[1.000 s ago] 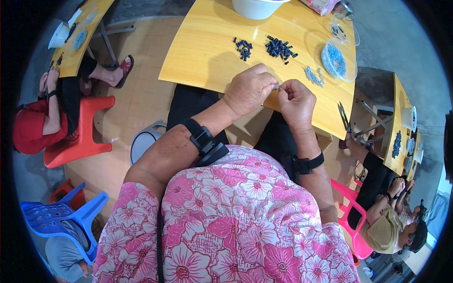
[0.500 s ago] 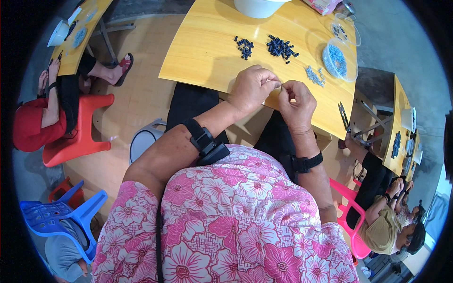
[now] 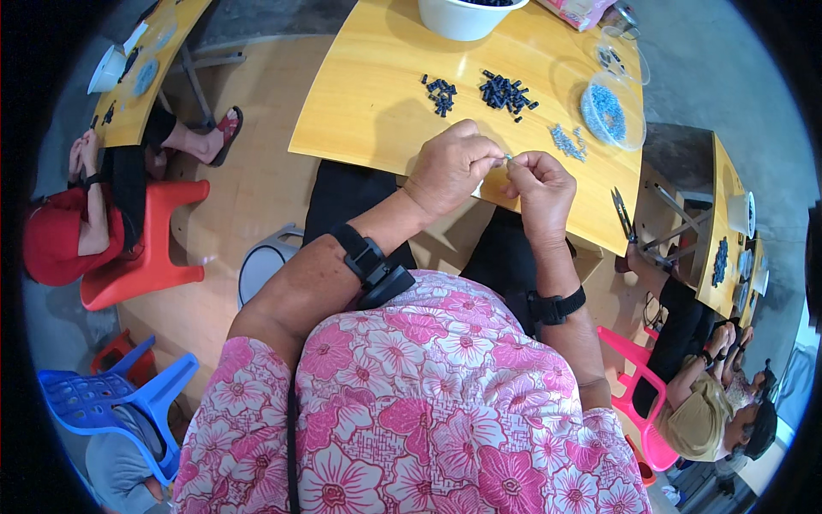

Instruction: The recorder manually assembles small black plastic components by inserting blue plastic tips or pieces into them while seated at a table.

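My left hand (image 3: 452, 169) and my right hand (image 3: 543, 187) meet fingertip to fingertip just over the table's near edge. Both are closed in a pinch. A tiny pale-blue piece (image 3: 507, 158) shows between the fingertips; its exact kind is too small to make out. Beyond the hands lie a larger pile of short black cylindrical parts (image 3: 507, 92) and a smaller pile of the same parts (image 3: 440, 95). Right of them is a loose scatter of small light-blue pieces (image 3: 568, 143), beside a clear round tub (image 3: 636, 137) holding many more blue pieces.
Dark scissors (image 3: 623, 214) lie at the table's right edge. A white bowl (image 3: 467, 24) with black parts stands at the far side, near a pink package (image 3: 578, 10). Other people sit at tables to the left and right. A grey stool (image 3: 267, 267) is left of my legs.
My hands stay pinched together almost in place, and the pale-blue piece between the fingertips shows more clearly now. The view has shifted slightly, showing more of the white bowl.
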`<state>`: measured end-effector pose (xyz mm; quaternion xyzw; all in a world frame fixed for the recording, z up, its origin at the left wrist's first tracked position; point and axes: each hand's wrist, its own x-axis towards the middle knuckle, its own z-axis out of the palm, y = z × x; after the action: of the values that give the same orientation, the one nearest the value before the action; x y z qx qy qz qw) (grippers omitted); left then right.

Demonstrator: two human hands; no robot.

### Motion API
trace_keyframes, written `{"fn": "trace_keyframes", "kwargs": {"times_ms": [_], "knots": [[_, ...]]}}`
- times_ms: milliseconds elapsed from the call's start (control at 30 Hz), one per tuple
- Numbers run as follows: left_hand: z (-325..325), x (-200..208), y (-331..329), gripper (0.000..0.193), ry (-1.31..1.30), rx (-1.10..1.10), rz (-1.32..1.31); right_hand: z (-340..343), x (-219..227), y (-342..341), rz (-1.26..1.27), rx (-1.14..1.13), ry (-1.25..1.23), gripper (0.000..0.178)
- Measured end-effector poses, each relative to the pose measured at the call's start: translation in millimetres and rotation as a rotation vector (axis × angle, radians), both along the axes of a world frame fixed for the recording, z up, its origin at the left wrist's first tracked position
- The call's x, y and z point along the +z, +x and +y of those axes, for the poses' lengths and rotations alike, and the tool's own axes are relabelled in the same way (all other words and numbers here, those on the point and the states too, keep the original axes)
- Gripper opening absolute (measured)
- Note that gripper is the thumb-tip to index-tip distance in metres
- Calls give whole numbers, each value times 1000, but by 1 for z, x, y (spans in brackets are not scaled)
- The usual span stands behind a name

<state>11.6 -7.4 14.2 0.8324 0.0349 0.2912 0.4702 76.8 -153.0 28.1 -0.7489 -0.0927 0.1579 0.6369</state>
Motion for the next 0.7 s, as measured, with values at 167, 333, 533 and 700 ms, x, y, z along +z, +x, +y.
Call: {"fn": "trace_keyframes", "kwargs": {"times_ms": [167, 333, 533, 700], "knots": [[-4, 8, -3, 6, -116, 1, 99, 0, -3, -1, -366, 27, -150, 1], [-3, 4, -2, 14, -323, -42, 231, -2, 0, -1, -872, 115, -286, 11], [-5, 0, -5, 16, -594, -116, 462, -3, 3, -1, -1020, 181, -434, 13], [-5, 0, -5, 16, -760, -128, 490, -4, 2, -1, -1107, 225, -441, 14]]}}
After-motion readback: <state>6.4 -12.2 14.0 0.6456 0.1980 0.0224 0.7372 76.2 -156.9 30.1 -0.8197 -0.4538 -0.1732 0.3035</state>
